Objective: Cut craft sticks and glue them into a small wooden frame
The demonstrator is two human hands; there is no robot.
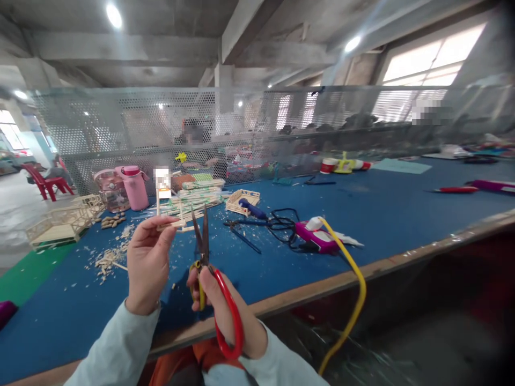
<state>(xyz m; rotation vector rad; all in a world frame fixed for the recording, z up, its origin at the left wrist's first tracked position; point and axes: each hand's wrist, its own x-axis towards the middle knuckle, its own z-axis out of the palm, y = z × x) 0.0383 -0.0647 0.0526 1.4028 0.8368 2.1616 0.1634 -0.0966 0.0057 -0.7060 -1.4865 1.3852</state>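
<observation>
My left hand [149, 257] pinches a small frame of pale wooden sticks [177, 224] between thumb and fingertips, raised above the table. In my right hand [225, 305] is a pair of scissors [204, 246] with one red and one yellow handle. Its dark blades point up and away from me, slightly apart, just right of the stick frame. Beyond my hands lies a pile of wooden sticks [197, 194], some in printed wrapping. Left of my left hand, wood scraps [108, 260] are scattered on the blue table top [277, 273].
A stick-built tray [231, 203], blue-handled pliers [245, 236] and a purple tool [317, 237] with a yellow cable [360, 284] lie to the right. At left stand a pink bottle [135, 188] and larger stick-built pieces [60, 222]. A perforated metal screen [161, 123] runs along the back.
</observation>
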